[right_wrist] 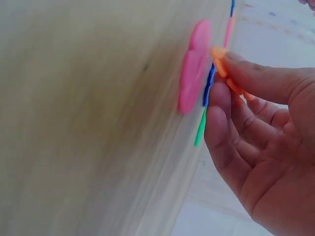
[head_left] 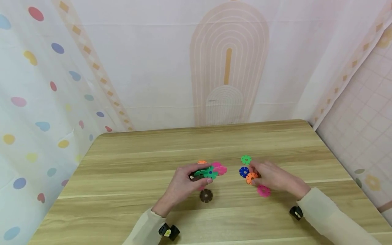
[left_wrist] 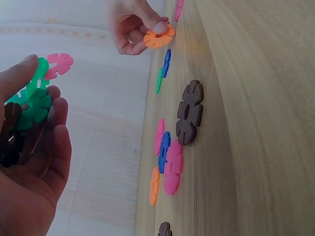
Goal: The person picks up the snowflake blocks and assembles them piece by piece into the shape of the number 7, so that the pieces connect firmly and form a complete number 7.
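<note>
Gripping a part-built cluster [left_wrist: 29, 101], left hand [head_left: 180, 185] waits as right hand [head_left: 272, 177] pinches an orange disc [head_left: 251, 177]; loose discs [left_wrist: 167, 157] remain unjoined on table [head_left: 122, 170]

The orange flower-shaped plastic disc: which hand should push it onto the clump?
Probably the right hand: it already pinches the orange flower-shaped plastic disc, while the left hand is busy gripping the clump of joined plastic flower discs.
</note>
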